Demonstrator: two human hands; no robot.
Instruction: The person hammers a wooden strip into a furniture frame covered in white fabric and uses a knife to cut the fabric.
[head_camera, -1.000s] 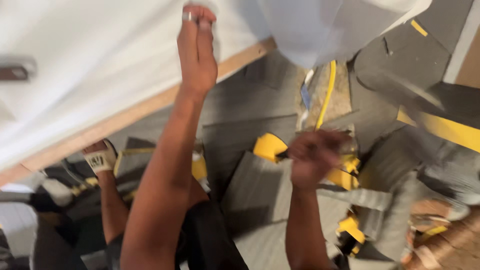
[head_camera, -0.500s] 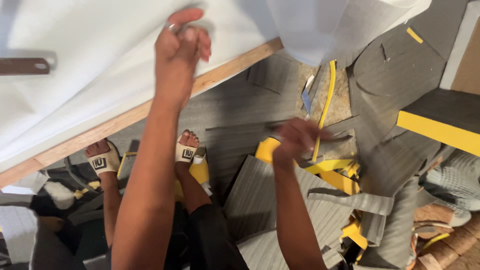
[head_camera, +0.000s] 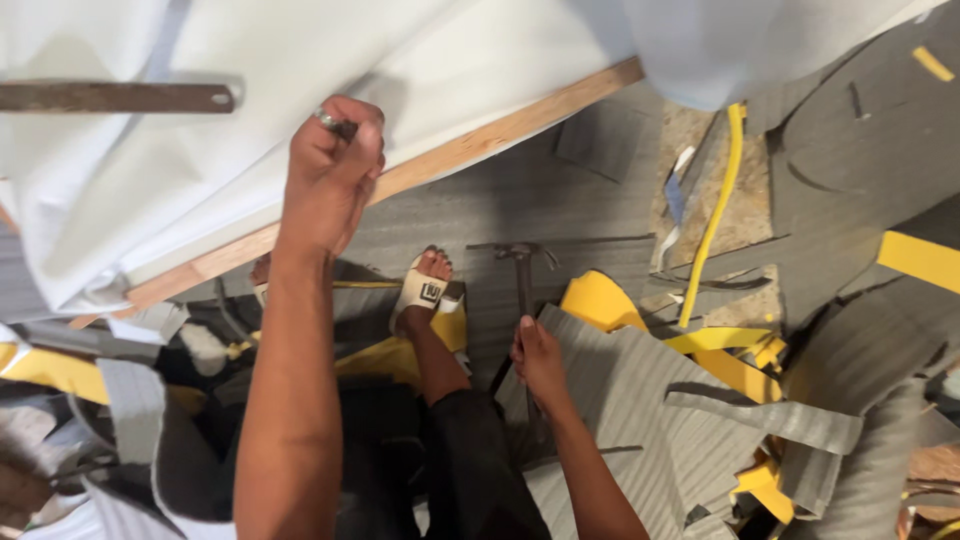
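My left hand (head_camera: 332, 170) is raised against white fabric (head_camera: 420, 60) stretched over a wooden frame edge (head_camera: 470, 150). Its fingers are pinched together on the cloth and a small metal piece shows at the fingertips. Lower down, my right hand (head_camera: 538, 362) grips the handle of a hammer (head_camera: 522, 270), whose metal head points away from me above the floor. My foot in a white sandal (head_camera: 422, 290) stands just left of the hammer.
Grey ribbed material pieces (head_camera: 640, 400) and yellow foam scraps (head_camera: 600, 300) cover the floor. A yellow strip (head_camera: 712, 220) lies at the right. A rusty metal bar (head_camera: 110, 97) rests on the fabric at upper left. Clutter fills the lower left.
My right hand has dropped from the yellow scraps and now holds the hammer near the floor. My left hand has slid lower along the fabric edge, still pinching.
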